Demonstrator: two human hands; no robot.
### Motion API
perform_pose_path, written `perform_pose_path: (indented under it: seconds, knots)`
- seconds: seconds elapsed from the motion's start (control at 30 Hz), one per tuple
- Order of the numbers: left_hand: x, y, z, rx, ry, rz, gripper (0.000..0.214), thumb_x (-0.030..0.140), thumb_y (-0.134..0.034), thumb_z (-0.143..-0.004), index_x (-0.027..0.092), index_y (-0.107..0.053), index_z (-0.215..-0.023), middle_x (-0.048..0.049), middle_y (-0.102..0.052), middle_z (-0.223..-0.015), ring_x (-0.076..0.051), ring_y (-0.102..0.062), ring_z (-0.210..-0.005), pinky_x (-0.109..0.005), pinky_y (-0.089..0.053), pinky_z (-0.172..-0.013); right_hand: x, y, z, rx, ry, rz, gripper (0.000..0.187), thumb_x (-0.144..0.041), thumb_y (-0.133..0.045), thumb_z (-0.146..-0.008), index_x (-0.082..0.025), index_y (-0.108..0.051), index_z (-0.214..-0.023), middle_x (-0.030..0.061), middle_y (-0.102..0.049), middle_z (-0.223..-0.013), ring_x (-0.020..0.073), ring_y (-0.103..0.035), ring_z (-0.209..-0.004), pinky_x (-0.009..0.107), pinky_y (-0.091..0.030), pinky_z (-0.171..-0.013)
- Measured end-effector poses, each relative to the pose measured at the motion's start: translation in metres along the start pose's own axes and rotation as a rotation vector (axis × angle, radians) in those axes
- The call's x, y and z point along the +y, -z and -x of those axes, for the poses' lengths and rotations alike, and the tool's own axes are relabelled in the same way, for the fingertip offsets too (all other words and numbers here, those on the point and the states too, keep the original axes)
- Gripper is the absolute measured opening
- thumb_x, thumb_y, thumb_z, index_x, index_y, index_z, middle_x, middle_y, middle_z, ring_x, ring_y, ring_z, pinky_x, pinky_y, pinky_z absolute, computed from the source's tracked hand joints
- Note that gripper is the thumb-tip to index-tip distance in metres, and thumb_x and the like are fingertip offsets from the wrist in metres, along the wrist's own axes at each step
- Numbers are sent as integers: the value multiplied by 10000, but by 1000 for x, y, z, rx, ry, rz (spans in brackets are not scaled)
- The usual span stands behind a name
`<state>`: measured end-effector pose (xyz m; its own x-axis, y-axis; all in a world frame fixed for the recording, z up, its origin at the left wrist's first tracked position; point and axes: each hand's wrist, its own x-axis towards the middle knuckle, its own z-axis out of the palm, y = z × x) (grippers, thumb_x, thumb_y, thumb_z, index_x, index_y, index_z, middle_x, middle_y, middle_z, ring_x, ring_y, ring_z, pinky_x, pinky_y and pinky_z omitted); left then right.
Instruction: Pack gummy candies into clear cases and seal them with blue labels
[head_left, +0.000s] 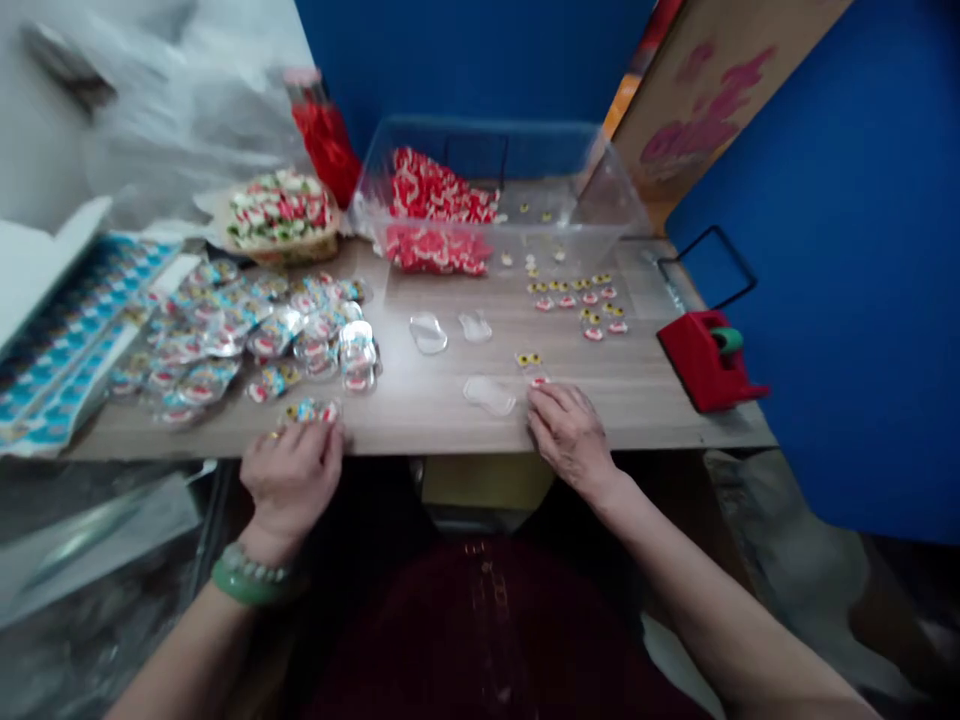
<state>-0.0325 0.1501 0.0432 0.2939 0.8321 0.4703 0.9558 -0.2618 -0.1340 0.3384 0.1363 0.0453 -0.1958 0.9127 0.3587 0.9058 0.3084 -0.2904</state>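
My left hand (pixel 294 472), with a green bangle and a beaded bracelet on the wrist, is at the table's front edge. Its curled fingers rest on a small clear packet (pixel 306 409) with blue, yellow and red pieces inside. Further right, my right hand (pixel 571 436) has its fingers together, the tips on a small red-and-white piece (pixel 538 381). Just above that piece lies a pair of yellow-and-black eye pieces (pixel 529 359). Between my hands are clear plastic shapes, one large (pixel 489 395) near my right fingers and two smaller ones (pixel 428 333) farther back.
A pile of filled packets (pixel 225 320) covers the left, beside blue printed sheets (pixel 142 275). Behind are a bowl of mixed pieces (pixel 281 258) and a clear bin (pixel 622 200) with red-and-white pieces. Eye-and-mouth sets (pixel 577 287) lie right, near a red tape dispenser (pixel 697 365).
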Motion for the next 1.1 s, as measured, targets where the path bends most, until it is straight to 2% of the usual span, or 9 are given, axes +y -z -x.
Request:
perform_pose_path:
  seconds: [0.1,0.2,0.3,0.47,0.53,0.63,0.77,0.97,1.1]
  knots:
    - [-6,-5,2,-123,162,63,291,362,-478,-969,172,-698,-951,-140,-694,-898,-298,-636,-820,-401,-450,-728,-19,3,18,-18,21,-51,270,-219,-466,-966,-189,-696,-1104,125,-662,-1136,271,-558,-1092,446,-450,-966]
    - [-7,-14,-11,-156,178,246,315,349,-447,-975,165,-690,-1056,-160,-684,-1057,-317,-626,-973,-427,-470,-842,-36,6,41,-52,69,-65,270,-197,-464,-956,-208,-711,-1065,110,-672,-1090,251,-580,-1015,424,-463,-903]
    - [-5,-15,-17,-121,185,361,326,328,-470,-958,172,-667,-1166,-156,-677,-1160,-316,-617,-1071,-441,-463,-926,-48,-3,70,-228,150,-113,289,-184,-448,-955,-205,-703,-1088,113,-674,-1115,234,-580,-992,398,-463,-881]
    - [22,-5,25,-6,121,335,261,317,-565,-902,183,-718,-1067,-145,-724,-1049,-302,-669,-957,-454,-481,-875,-41,-73,102,-863,-96,-18,176,-161,-562,-887,-199,-714,-967,97,-704,-992,207,-630,-945,322,-492,-831]
    - [41,-3,54,-21,4,378,210,313,-595,-891,194,-738,-988,-133,-740,-965,-265,-686,-827,-411,-505,-780,-36,-111,105,-961,-210,66,183,-95,-620,-814,-169,-716,-950,118,-714,-963,217,-655,-923,323,-505,-809]
    - [65,-2,94,-75,-152,446,177,268,-594,-911,210,-742,-988,-112,-757,-979,-218,-700,-772,-342,-522,-706,-34,-160,106,-912,-252,130,333,-25,-564,-823,-112,-674,-1125,193,-673,-1176,252,-624,-1104,401,-468,-939]
    - [70,3,129,-151,-55,410,175,257,-575,-938,208,-734,-992,-97,-762,-1040,-214,-722,-844,-312,-547,-737,-41,-194,118,-829,-230,123,415,5,-514,-856,-100,-611,-1246,224,-535,-1414,290,-493,-1301,494,-351,-1061]
    - [53,5,142,-182,78,421,176,273,-567,-951,192,-723,-958,-85,-763,-1002,-204,-726,-802,-286,-552,-698,-26,-187,114,-757,-254,53,420,-27,-562,-839,-136,-630,-1239,154,-618,-1328,253,-507,-1269,406,-339,-1063]
    - [64,-4,129,-214,92,530,202,284,-538,-967,191,-717,-968,-93,-751,-1032,-204,-722,-848,-294,-562,-755,22,-167,87,-622,-602,167,498,-52,-496,-884,-43,-502,-1382,296,-468,-1452,358,-422,-1359,500,-338,-1080]
